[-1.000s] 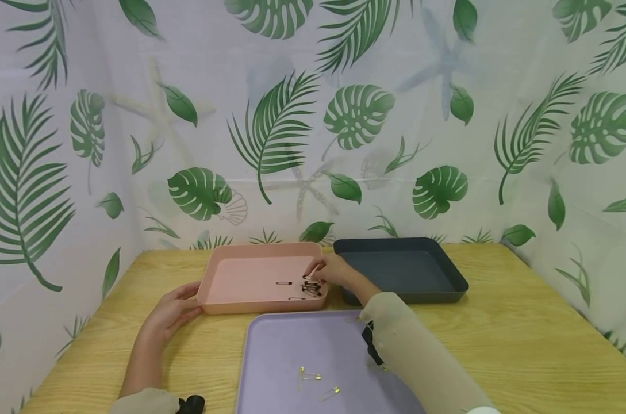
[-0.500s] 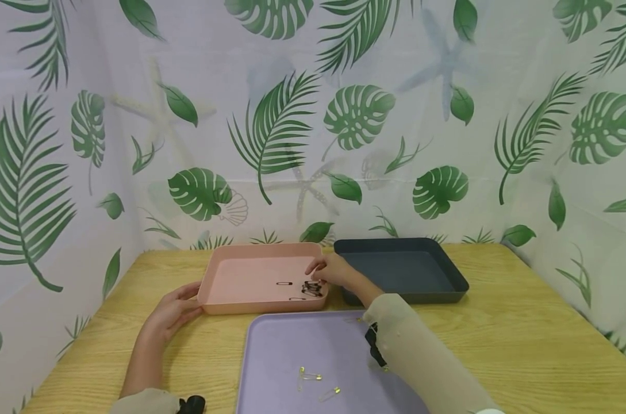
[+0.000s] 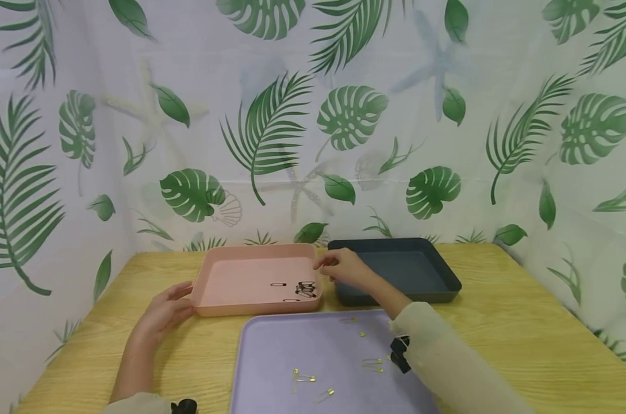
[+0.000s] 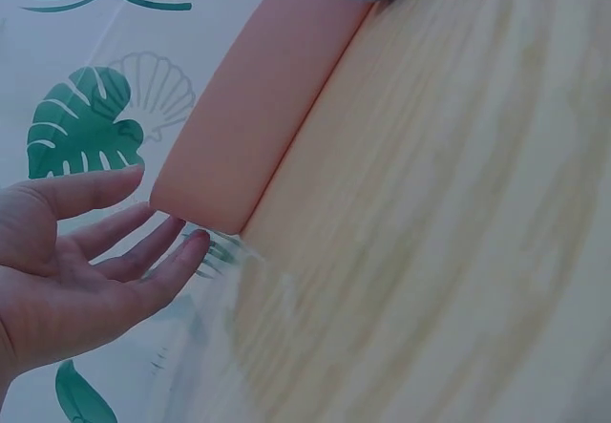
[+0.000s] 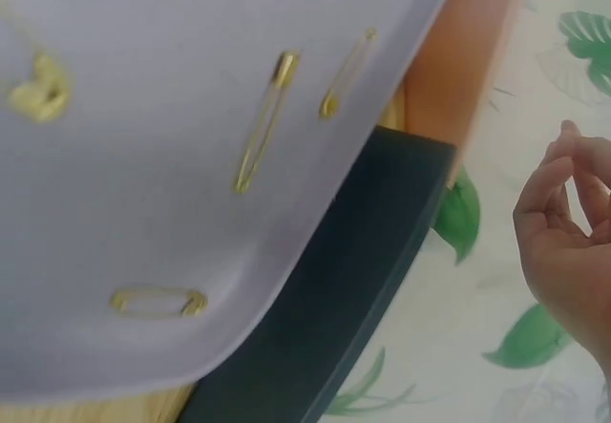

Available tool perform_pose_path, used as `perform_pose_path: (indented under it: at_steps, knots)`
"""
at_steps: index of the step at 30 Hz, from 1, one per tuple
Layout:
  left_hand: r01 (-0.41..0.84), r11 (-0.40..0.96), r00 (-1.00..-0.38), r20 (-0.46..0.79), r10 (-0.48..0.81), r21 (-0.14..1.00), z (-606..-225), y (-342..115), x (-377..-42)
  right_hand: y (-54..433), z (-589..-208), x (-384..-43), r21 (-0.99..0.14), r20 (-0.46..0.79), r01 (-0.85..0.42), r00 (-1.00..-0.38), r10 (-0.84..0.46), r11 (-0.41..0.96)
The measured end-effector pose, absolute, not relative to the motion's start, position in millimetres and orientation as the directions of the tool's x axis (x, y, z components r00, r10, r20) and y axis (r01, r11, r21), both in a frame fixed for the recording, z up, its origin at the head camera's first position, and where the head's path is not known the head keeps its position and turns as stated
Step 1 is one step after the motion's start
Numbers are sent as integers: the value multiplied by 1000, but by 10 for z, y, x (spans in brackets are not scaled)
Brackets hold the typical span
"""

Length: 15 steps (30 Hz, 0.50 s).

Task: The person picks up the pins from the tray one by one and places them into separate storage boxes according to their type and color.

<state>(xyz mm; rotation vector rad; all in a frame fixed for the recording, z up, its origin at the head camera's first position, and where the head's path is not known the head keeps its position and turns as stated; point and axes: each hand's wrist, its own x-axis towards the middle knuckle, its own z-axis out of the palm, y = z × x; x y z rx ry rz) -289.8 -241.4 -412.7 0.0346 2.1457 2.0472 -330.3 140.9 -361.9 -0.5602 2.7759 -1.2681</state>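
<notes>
A pink tray (image 3: pixel 245 273) holds a cluster of black safety pins (image 3: pixel 306 289) near its right end, with a couple more lying apart. My left hand (image 3: pixel 162 310) has its fingertips at the tray's left end; in the left wrist view the fingers spread loosely by the pink wall (image 4: pixel 258 98). Above the gap between the pink tray and the dark blue tray (image 3: pixel 400 270) hovers my right hand (image 3: pixel 346 269), fingers loosely bent. The right wrist view shows its thumb and fingertips close together, with nothing visible between them (image 5: pixel 568 222).
Nearest the person lies a lavender tray (image 3: pixel 276 345) with several gold safety pins (image 3: pixel 323 395) scattered over it. All three trays stand on a wood-grain table (image 3: pixel 499 322). Leaf-patterned cloth (image 3: pixel 375 190) hangs behind and at both sides.
My right hand has lifted from the black safety pins and moved right, past the pink tray's edge. More gold pins now show on the lavender tray. The left hand stays at the pink tray.
</notes>
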Motion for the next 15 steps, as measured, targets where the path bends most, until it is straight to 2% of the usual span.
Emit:
perform_pose_path:
  at_steps: [6,10,15]
  knots:
    - [-25,161,-992,-45,118,987,-3913,-2394,-2845,1680,-3548,-3183,-705,192,-364,-924,-330,609]
    - [68,241,-993,43,108,968,-3762,-2319,-2808,1957,-3495,-3081,-626,257,-417,-908,-331,659]
    - [151,304,-984,112,142,941,-3618,-2134,-2736,2393,-3449,-2948,-529,343,-407,-905,-251,745]
